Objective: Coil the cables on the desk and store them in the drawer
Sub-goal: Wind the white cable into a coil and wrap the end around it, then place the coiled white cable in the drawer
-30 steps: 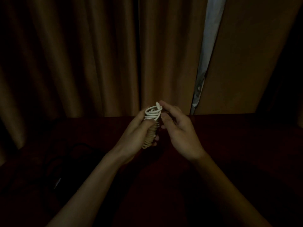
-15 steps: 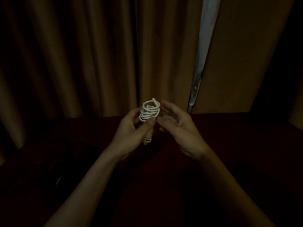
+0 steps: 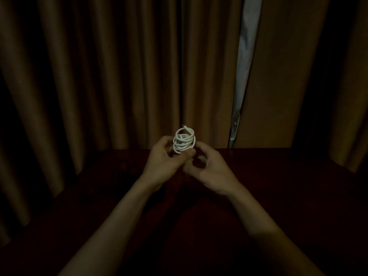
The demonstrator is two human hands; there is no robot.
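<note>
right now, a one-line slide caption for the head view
Left hand holds a coiled white cable over the dark desk, right hand curled beside it, brown curtains behind.

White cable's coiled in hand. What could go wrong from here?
1. The white cable coil looks loose and its free end sticks out on top, untucked; held in the left hand, it may spring open.
2. The dark cables on the desk barely show in this dim light and could be missed.

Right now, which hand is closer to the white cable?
Left. The left hand grips the coiled white cable. The right hand is curled just to the right of it and lower; whether it touches is unclear.
</note>
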